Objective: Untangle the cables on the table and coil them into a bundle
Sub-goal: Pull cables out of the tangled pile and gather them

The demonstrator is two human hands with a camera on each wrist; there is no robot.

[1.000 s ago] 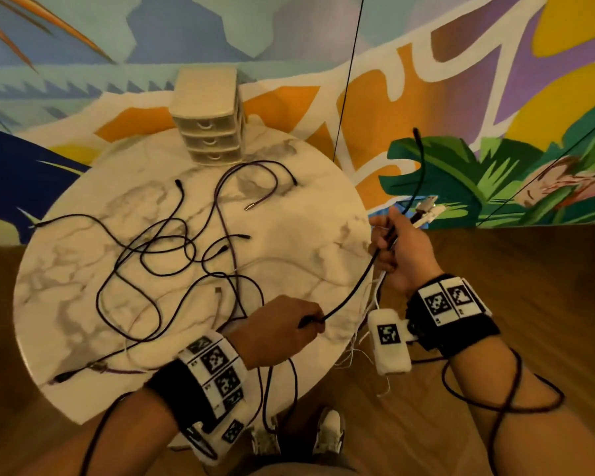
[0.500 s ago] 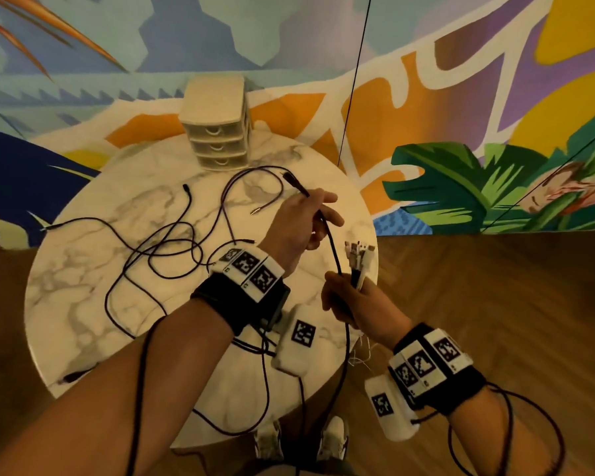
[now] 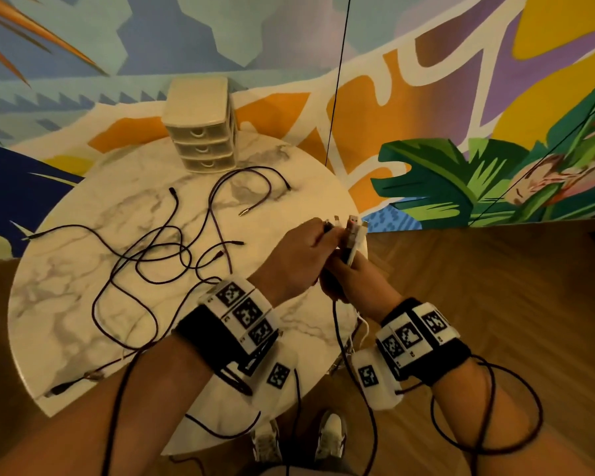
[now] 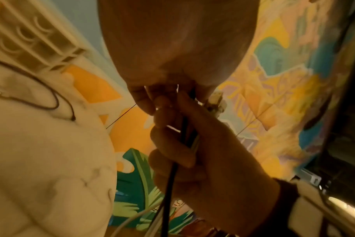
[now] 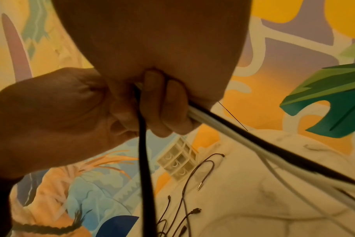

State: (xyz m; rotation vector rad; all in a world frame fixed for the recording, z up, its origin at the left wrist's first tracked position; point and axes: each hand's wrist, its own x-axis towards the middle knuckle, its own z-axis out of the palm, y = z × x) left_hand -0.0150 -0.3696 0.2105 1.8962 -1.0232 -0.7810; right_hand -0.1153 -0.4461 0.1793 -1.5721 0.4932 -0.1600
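Several dark cables (image 3: 145, 255) lie tangled on the round marble table (image 3: 66, 321). At the table's right edge my two hands meet. My right hand (image 3: 349, 266) grips a bunch of white and black cables, their plugs (image 3: 354, 228) sticking up above the fist. My left hand (image 3: 323, 231) pinches a black cable end beside those plugs. In the right wrist view my right hand's fingers (image 5: 160, 109) curl round a black cable (image 5: 144, 160) and white cables (image 5: 223, 128). The left wrist view shows the black cable (image 4: 169, 184) hanging down from the right hand (image 4: 178, 141).
A small cream drawer unit (image 3: 201, 125) stands at the table's far edge, against the painted wall. A thin black wire (image 3: 337, 80) hangs down the wall behind the table. The held cables droop over the table edge to the wooden floor near my shoes (image 3: 330, 438).
My left hand has carried the black cable end rightward to the plugs in my right hand. The right hand has risen a little towards the table edge.
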